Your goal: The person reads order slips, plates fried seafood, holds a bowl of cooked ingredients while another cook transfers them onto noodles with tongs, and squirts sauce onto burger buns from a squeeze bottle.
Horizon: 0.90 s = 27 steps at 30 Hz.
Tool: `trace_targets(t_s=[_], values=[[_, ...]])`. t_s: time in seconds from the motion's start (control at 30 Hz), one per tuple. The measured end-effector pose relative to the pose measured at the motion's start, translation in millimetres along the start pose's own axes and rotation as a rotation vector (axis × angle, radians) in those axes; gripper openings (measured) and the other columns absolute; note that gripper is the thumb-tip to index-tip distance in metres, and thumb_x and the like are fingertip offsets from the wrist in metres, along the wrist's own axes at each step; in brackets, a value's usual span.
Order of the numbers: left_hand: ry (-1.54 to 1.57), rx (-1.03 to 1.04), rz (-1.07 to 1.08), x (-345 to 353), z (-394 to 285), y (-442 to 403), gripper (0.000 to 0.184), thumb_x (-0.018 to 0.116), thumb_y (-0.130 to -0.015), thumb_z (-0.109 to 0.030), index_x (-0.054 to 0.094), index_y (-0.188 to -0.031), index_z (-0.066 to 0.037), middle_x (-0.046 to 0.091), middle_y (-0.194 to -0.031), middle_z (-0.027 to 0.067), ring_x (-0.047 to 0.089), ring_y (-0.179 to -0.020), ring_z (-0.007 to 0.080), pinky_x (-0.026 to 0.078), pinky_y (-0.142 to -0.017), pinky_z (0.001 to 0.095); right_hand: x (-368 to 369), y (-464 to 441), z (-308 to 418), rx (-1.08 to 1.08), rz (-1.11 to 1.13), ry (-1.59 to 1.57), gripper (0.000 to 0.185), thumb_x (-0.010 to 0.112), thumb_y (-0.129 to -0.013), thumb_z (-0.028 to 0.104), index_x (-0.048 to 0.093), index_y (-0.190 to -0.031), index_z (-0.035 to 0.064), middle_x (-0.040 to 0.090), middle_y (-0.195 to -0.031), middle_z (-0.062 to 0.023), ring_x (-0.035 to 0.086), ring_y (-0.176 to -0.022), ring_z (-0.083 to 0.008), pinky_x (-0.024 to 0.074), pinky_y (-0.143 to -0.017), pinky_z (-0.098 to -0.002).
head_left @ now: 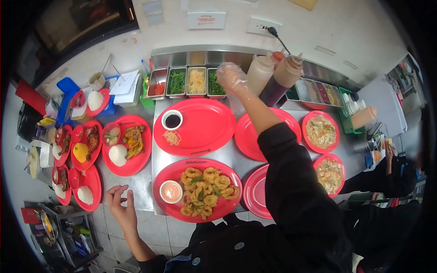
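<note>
My right hand (231, 78), in a clear plastic glove, is at the right edge of a metal bin of chopped green herbs (214, 83); the glove blurs its fingers. My bare left hand (121, 207) hovers before the counter edge, fingers loosely curled and apart, holding nothing. Between my arms, a red oval plate (159, 207) carries fried battered rings (209, 191) with green leaves and a cup of pink sauce (171, 191). Behind it, another red oval plate (205, 123) bears a cup of dark sauce (173, 120) and a small heap of pale shreds (172, 137).
Squeeze bottles (283, 77) stand right of my right hand. Rice plates (119, 155) crowd the left. Red plates (259, 193) lie under my right arm, with noodle plates (320, 132) beyond. A co-worker's sleeve (380, 177) is at the right. Shelves (68, 232) stand lower left.
</note>
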<state>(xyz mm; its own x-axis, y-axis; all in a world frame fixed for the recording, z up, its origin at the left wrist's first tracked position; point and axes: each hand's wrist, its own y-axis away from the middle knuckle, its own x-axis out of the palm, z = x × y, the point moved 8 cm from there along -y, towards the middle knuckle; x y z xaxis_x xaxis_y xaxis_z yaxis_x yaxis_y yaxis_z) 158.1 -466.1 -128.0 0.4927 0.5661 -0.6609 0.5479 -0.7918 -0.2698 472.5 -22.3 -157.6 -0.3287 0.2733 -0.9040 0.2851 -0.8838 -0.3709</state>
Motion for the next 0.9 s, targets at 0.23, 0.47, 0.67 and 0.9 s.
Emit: trace_targets(t_s=[0.23, 0.47, 0.67, 0.9], values=[[0.009, 0.050, 0.004, -3.0, -22.3, 6.3, 0.017, 0.067, -0.077, -0.002, 0.065, -0.093, -0.006, 0.052, -0.101, 0.0084, 0.053, -0.093, 0.0203, 0.045, -0.063, 0.0272, 12.1, 16.0, 35.4, 0.018, 0.347, 0.016, 0.024, 0.055, -0.077, 0.010, 0.065, -0.095, -0.0008, 0.064, -0.100, -0.0226, 0.064, -0.093, -0.0350, 0.0520, -0.079, -0.0435], [-0.035, -0.068, -0.070, -30.7, 18.6, 24.7, 0.016, 0.066, -0.077, -0.002, 0.065, -0.093, -0.005, 0.052, -0.101, 0.0082, 0.053, -0.092, 0.0201, 0.046, -0.063, 0.0266, 16.6, 4.1, 29.2, 0.121, 0.384, -0.017, 0.020, 0.058, -0.075, 0.008, 0.067, -0.091, -0.0003, 0.063, -0.104, -0.0215, 0.062, -0.098, -0.0353, 0.0512, -0.081, -0.0439], [-0.043, -0.042, -0.037, -22.4, 5.3, 14.3, 0.017, 0.066, -0.077, -0.001, 0.065, -0.093, -0.005, 0.052, -0.101, 0.0084, 0.054, -0.092, 0.0199, 0.047, -0.062, 0.0268, 27.8, 14.8, 30.8, 0.128, 0.495, 0.010, 0.027, 0.053, -0.081, 0.007, 0.065, -0.105, 0.0037, 0.059, -0.115, -0.0216, 0.058, -0.108, -0.0338, 0.0490, -0.088, -0.0416], [-0.051, -0.033, -0.028, -21.7, 8.7, 16.1, 0.017, 0.066, -0.078, -0.002, 0.065, -0.094, -0.005, 0.052, -0.101, 0.0085, 0.053, -0.094, 0.0202, 0.047, -0.063, 0.0269, 13.7, 11.8, 27.8, 0.064, 0.298, -0.016, 0.019, 0.059, -0.073, 0.007, 0.067, -0.090, 0.0024, 0.063, -0.096, -0.0221, 0.061, -0.096, -0.0359, 0.0503, -0.081, -0.0437]])
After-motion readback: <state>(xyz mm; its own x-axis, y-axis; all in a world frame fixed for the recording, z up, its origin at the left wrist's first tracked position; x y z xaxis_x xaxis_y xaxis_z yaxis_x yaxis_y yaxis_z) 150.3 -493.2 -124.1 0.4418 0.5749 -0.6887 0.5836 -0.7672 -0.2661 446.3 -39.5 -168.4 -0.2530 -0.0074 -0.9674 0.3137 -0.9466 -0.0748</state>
